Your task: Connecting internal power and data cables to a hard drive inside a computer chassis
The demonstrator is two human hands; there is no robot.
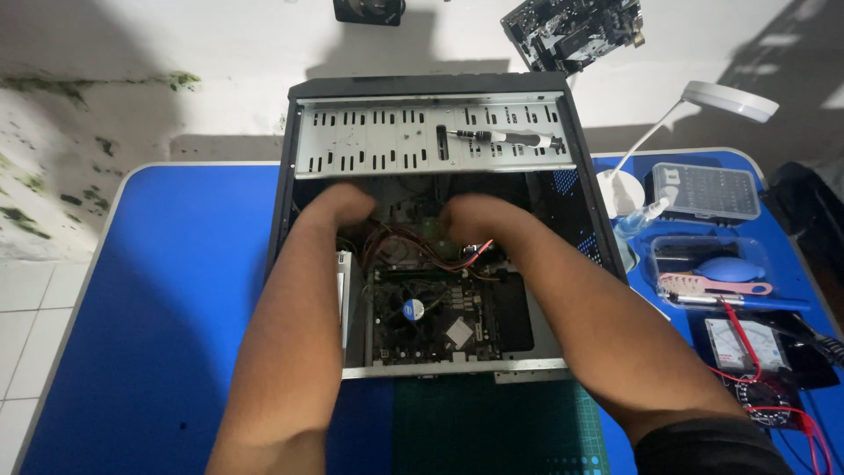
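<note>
An open black computer case lies on a blue table. Both my hands reach deep inside it. My left hand is curled near the upper left of the interior, above red and dark cables. My right hand is curled just right of it, by a small green part and the same cable bundle. The fingers of both hands are hidden, so what they grip is unclear. Below them sits the motherboard with a round cooler fan. A screwdriver rests on the case's metal drive cage.
A white desk lamp stands right of the case. Beside it are a clear bit box, a tray with a blue blower and brush, a multimeter with red leads, and a green cutting mat at the front. Another circuit board lies behind the case.
</note>
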